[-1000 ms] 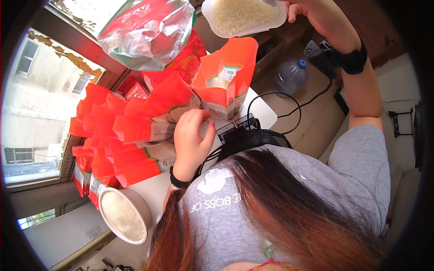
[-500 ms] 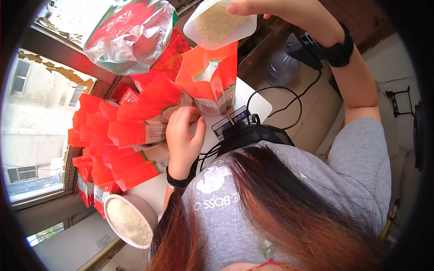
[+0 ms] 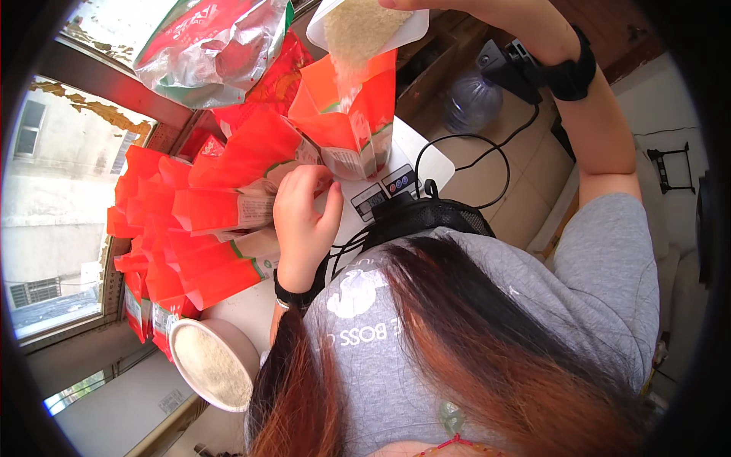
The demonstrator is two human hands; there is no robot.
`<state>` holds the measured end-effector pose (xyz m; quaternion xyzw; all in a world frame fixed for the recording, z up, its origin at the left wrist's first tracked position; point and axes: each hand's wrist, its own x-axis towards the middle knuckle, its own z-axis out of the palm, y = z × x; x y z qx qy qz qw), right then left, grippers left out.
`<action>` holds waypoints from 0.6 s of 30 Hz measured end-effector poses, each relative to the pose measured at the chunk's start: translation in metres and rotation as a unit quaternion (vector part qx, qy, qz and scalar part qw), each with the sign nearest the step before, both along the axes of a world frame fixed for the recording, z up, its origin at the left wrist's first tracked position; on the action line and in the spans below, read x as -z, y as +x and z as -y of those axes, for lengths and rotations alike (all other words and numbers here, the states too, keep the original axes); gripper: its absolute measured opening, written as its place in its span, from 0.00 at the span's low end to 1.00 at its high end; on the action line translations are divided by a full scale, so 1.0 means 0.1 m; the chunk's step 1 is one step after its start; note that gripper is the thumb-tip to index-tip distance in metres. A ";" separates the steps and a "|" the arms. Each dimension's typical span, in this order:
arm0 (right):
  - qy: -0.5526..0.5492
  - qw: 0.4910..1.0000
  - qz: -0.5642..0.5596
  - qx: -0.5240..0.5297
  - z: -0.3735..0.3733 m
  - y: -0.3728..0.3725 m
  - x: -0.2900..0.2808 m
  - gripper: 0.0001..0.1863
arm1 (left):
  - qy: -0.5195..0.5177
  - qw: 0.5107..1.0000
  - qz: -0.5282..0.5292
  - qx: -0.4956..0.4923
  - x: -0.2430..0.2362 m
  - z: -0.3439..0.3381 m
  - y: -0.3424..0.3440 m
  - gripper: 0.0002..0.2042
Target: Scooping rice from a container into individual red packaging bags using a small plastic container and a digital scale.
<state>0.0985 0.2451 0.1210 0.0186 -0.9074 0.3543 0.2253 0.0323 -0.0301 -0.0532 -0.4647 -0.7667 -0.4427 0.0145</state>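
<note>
My right hand (image 3: 480,11) grips a white plastic container (image 3: 415,29), tilted above an open orange paper bag (image 3: 312,103); a stream of rice (image 3: 349,76) falls from it into the bag. That bag stands on a white scale (image 3: 434,156) with a small display and buttons. My left hand (image 3: 301,213) is loosely curled at the lower left of that bag, thumb apart, beside more orange bags (image 3: 190,198) bunched to the left; its fingertips are partly hidden. A bowl of rice (image 3: 209,365) sits at the lower left.
A silver and red plastic sack (image 3: 205,53) lies at the top left beside a window (image 3: 53,206). A black mesh pouch (image 3: 449,217) with cables (image 3: 502,152) is against my body. A large water bottle (image 3: 474,103) stands on the tiled floor (image 3: 525,198) at right.
My right hand has moved left and tipped the container, and rice now streams into the bag below. My left hand has shifted slightly left and stays by the bags.
</note>
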 end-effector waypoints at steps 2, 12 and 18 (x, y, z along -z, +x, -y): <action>-0.013 1.000 -0.010 -0.021 -0.06 -0.11 0.08 0.28 | -0.006 1.000 -0.001 -0.012 0.01 0.04 0.01 0.06; -0.043 0.999 0.005 0.025 0.04 -0.03 -0.02 0.28 | 0.004 1.000 0.004 -0.009 0.00 0.04 0.01 0.06; -0.047 0.999 0.006 0.023 -0.02 -0.07 0.01 0.27 | -0.002 1.000 0.000 -0.005 0.03 0.05 0.01 0.06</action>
